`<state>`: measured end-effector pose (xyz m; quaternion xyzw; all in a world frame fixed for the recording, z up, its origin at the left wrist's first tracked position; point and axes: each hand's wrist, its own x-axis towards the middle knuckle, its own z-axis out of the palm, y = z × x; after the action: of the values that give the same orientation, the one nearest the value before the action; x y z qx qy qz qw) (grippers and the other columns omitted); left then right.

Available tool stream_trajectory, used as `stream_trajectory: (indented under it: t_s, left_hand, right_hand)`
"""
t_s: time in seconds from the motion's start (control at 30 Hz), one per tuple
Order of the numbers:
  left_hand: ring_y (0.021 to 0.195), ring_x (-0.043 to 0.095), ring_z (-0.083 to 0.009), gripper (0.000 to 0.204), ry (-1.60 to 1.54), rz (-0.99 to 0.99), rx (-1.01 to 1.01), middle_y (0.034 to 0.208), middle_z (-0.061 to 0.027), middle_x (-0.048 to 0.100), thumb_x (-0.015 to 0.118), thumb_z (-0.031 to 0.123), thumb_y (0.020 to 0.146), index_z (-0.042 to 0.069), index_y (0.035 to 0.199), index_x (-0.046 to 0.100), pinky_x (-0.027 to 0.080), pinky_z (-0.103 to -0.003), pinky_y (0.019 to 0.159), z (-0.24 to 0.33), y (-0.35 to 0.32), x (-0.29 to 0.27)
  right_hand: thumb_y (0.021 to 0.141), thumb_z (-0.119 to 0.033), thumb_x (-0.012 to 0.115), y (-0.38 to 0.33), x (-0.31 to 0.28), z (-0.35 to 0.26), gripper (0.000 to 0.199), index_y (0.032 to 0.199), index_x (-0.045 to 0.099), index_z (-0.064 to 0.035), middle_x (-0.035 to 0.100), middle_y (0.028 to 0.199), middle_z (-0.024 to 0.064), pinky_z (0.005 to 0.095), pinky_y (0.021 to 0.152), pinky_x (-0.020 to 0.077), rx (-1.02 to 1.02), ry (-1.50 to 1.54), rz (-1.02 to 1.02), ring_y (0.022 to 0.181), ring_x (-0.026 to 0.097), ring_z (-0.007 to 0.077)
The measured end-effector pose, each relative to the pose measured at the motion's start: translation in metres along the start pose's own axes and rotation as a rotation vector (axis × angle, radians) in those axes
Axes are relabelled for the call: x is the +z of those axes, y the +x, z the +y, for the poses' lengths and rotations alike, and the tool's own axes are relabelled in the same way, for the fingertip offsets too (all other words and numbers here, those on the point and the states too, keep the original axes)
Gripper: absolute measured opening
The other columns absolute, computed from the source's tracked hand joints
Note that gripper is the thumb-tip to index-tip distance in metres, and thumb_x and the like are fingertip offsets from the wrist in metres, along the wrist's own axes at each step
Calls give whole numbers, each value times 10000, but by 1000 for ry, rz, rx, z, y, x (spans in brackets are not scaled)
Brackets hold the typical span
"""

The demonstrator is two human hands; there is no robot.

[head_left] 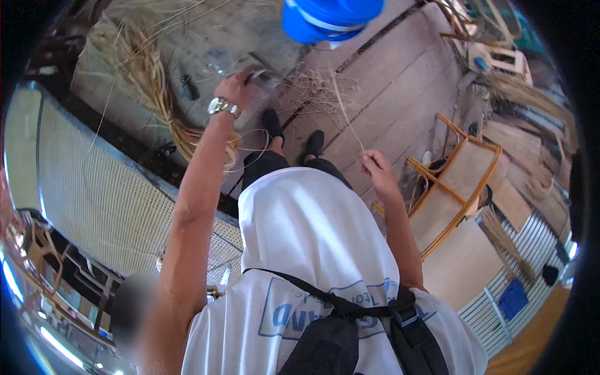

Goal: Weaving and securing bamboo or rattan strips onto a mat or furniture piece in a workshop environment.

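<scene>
My right hand (378,172) pinches the lower end of a thin pale cane strip (342,106), which runs up and slightly left over the floor. Farther out on the left, my left hand (234,89), with a silver watch on its wrist, has its fingers curled. Beside its fingertips is a clear, shiny plastic-looking thing (267,78); blur hides its kind and whether the hand grips it. A long bundle of tan cane strips (150,72) lies left of that hand, its looped end near my left forearm.
A blue bucket (331,19) stands at the far edge. Thin cane scraps (322,90) litter the floor beyond my feet. On the left stretches a large woven panel (119,175). A cane-framed piece of furniture (459,181) stands on the right, with boards (512,203) behind it.
</scene>
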<state>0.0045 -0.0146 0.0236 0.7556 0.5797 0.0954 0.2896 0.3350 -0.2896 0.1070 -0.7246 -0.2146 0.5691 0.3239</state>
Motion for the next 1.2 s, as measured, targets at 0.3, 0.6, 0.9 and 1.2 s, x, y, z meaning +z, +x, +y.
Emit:
stream_trajectory:
  t_s: [0.3,0.6,0.9,1.2]
  left_hand:
    - [865,690,-390,312,337,-51,31,970,-180,711,477,314,939,251,1212,612,535,-521,711,-14,24,31]
    - [672,662,-202,375,-264,-328,178,819,-116,709,683,410,905,36,926,701,513,-358,607,127,-65,-10]
    - [745,590,-83,265,-1074,-414,118,811,6,671,725,261,907,1,956,708,482,-252,702,277,-77,15]
    - [465,430,-40,207,-1236,20,-169,734,-11,676,745,249,885,49,883,693,293,-220,414,207,-42,-28]
  right_hand:
    - [973,-194,589,-61,-34,-56,214,1076,668,-24,635,890,-9,252,740,478,-180,-64,-61,807,569,85]
    - [977,-181,585,-64,-52,-57,183,1050,668,-35,608,858,-23,235,726,464,-293,203,19,782,546,63]
    - [966,-165,602,-37,-39,-88,141,1010,664,-47,574,768,-47,230,629,446,-414,-5,-21,680,527,58]
    - [946,-163,625,-70,-104,-18,145,993,655,-29,567,729,-15,247,561,416,-373,-303,-49,633,523,71]
